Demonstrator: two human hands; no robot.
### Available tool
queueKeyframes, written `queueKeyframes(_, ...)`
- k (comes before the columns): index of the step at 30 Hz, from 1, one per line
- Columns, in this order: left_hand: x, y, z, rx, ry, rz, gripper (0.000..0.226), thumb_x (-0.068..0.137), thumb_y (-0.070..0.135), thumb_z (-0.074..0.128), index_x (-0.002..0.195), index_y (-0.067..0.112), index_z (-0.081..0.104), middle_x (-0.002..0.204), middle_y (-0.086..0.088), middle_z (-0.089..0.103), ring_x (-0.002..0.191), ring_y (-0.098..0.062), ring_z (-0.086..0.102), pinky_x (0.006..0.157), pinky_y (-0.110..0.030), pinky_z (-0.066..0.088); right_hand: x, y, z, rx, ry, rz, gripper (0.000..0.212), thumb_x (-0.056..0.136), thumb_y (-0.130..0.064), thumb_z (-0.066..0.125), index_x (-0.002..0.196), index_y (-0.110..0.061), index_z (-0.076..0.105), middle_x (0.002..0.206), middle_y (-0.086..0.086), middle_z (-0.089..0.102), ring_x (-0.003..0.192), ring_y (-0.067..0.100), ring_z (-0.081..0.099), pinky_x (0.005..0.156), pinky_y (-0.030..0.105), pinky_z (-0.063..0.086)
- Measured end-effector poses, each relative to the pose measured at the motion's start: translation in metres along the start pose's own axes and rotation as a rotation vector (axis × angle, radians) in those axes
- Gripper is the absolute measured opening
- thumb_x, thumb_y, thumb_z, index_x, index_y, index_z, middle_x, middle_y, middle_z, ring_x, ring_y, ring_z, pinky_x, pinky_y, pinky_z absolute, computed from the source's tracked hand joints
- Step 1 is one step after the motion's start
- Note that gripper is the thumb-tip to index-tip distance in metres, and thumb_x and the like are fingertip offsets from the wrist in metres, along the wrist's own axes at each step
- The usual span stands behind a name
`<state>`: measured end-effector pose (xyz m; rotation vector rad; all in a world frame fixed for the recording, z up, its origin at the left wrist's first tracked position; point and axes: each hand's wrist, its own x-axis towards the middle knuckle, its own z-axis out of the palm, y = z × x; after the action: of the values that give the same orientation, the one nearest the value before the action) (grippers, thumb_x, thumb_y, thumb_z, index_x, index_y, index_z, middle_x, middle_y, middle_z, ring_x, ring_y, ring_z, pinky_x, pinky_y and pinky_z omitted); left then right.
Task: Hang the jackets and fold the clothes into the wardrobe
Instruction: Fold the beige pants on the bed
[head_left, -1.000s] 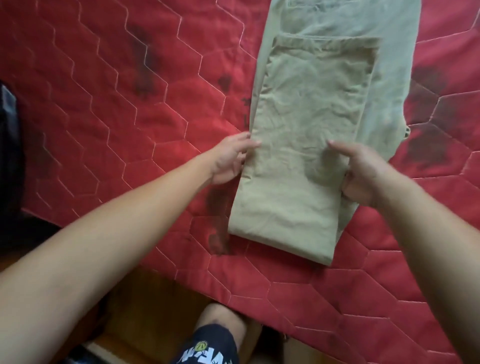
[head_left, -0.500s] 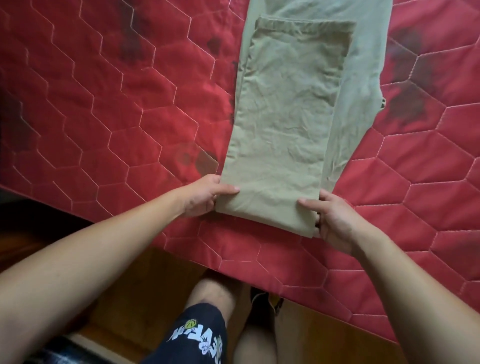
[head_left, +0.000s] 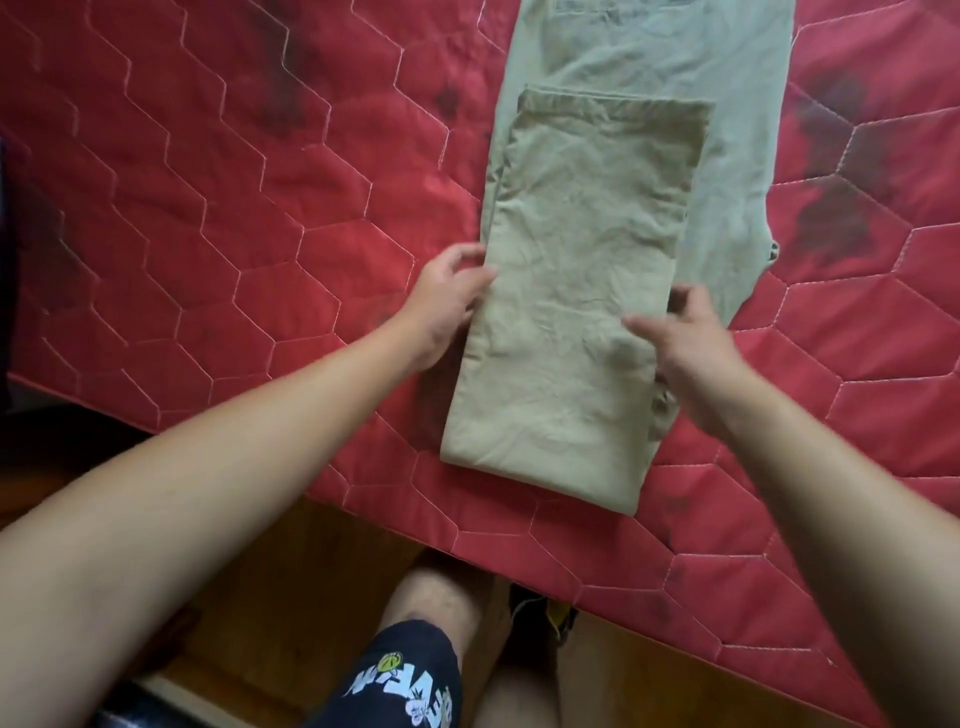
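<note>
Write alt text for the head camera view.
A pair of khaki cloth trousers, folded over on itself, lies on a red quilted mattress; the person's left hand touches its left edge and the right hand is at its right edge. Below, a wooden floor shows.

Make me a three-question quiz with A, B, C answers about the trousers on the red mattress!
1. Where do the khaki cloth trousers lie? A a chair B red quilted mattress C a shelf
2. How many hands are beside them? A none B one C two
3. How are the trousers? A folded over B rolled up C on a hanger
Answers: B, hexagon-stitched red padding lies under them; C, the left hand and right hand flank their edges; A, the legs lie doubled over the upper part.
</note>
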<state>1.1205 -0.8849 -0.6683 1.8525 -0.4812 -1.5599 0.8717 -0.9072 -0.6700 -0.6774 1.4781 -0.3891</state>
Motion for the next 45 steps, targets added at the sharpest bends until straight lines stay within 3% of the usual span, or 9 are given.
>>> queueKeyframes(6, 0.055, 0.041, 0.024, 0.040, 0.066, 0.161, 0.035, 0.094, -0.005, 0.058, 0.118, 0.017, 0.047, 0.089, -0.008, 0.071, 0.074, -0.016, 0.066, 0.068, -0.030, 0.056, 0.047, -0.040, 0.000, -0.115, 0.079, -0.197, 0.072, 0.083, -0.006, 0.057, 0.135, -0.044, 0.024, 0.118, 0.010, 0.068, 0.095, 0.020, 0.068, 0.090, 0.042, 0.056)
queueKeyframes(10, 0.058, 0.053, 0.024, 0.162, 0.075, 0.259, 0.037, 0.088, -0.014, 0.056, 0.109, 0.015, 0.044, 0.079, 0.002, 0.058, 0.067, -0.005, 0.056, 0.066, -0.022, 0.048, 0.042, -0.048, 0.002, -0.302, 0.118, -0.307, 0.057, 0.083, 0.000, 0.053, 0.123, -0.041, 0.049, 0.079, -0.006, 0.057, 0.060, 0.004, 0.055, 0.060, 0.022, 0.044)
queueKeyframes(16, 0.112, 0.140, 0.027, 0.157, 0.118, 0.432, 0.026, 0.085, -0.010, 0.056, 0.086, 0.016, 0.058, 0.066, 0.011, 0.052, 0.060, -0.003, 0.043, 0.057, -0.021, 0.035, 0.095, -0.144, 0.000, -0.272, 0.098, -0.435, 0.043, 0.074, 0.001, 0.047, 0.086, -0.033, 0.070, 0.083, -0.015, 0.067, 0.073, -0.002, 0.058, 0.068, 0.022, 0.046)
queueKeyframes(20, 0.158, 0.170, 0.035, 0.122, 0.101, 0.357, 0.032, 0.085, -0.016, 0.056, 0.096, 0.012, 0.067, 0.083, 0.004, 0.063, 0.071, -0.005, 0.055, 0.068, -0.019, 0.047, 0.141, -0.186, -0.006, -0.150, 0.076, -0.352, 0.036, 0.085, 0.001, 0.058, 0.100, -0.029, 0.070, 0.080, -0.009, 0.058, 0.051, -0.001, 0.049, 0.044, 0.020, 0.039)
queueKeyframes(24, 0.173, 0.152, 0.036, 0.124, 0.029, 0.217, 0.036, 0.086, -0.015, 0.055, 0.100, 0.016, 0.069, 0.098, 0.000, 0.068, 0.091, -0.020, 0.060, 0.091, -0.041, 0.052, 0.157, -0.167, -0.015, -0.058, 0.015, -0.192, 0.039, 0.089, 0.001, 0.056, 0.104, -0.033, 0.069, 0.084, -0.010, 0.064, 0.062, 0.013, 0.059, 0.047, 0.027, 0.046)
queueKeyframes(30, 0.161, 0.144, 0.034, 0.085, 0.026, 0.212, 0.043, 0.086, -0.015, 0.053, 0.114, 0.014, 0.068, 0.115, -0.006, 0.067, 0.097, -0.019, 0.062, 0.100, -0.047, 0.052, 0.144, -0.156, -0.008, -0.103, 0.072, -0.240, 0.039, 0.095, -0.001, 0.054, 0.110, -0.035, 0.064, 0.093, -0.011, 0.066, 0.075, 0.010, 0.063, 0.040, 0.021, 0.046)
queueKeyframes(37, 0.085, 0.055, 0.033, 1.106, 0.112, 0.573, 0.069, 0.095, 0.033, 0.060, 0.157, 0.019, 0.033, 0.157, -0.022, 0.013, 0.148, -0.035, 0.020, 0.122, -0.042, 0.019, 0.079, -0.091, -0.004, -0.541, 0.161, -0.377, 0.059, 0.090, -0.031, 0.064, 0.144, -0.042, 0.042, 0.126, 0.005, 0.065, 0.108, 0.034, 0.064, 0.097, 0.048, 0.052)
queueKeyframes(39, 0.057, 0.007, 0.029, 1.266, 0.078, 0.607, 0.071, 0.099, 0.042, 0.051, 0.161, 0.021, 0.021, 0.166, -0.020, -0.003, 0.155, -0.037, -0.003, 0.125, -0.046, 0.009, 0.053, -0.055, -0.004, -0.825, 0.160, -0.451, 0.057, 0.096, -0.033, 0.059, 0.149, -0.032, 0.039, 0.126, 0.013, 0.062, 0.106, 0.040, 0.063, 0.089, 0.048, 0.053)
queueKeyframes(45, 0.009, -0.069, 0.016, 1.467, 0.155, 0.650, 0.068, 0.101, 0.047, 0.035, 0.161, 0.021, 0.020, 0.168, -0.019, 0.005, 0.155, -0.038, 0.004, 0.125, -0.051, 0.015, -0.006, 0.024, 0.006, -1.315, 0.163, -0.485, 0.068, 0.097, -0.051, 0.054, 0.156, -0.025, 0.034, 0.100, 0.019, 0.058, 0.072, 0.041, 0.066, 0.054, 0.044, 0.053)
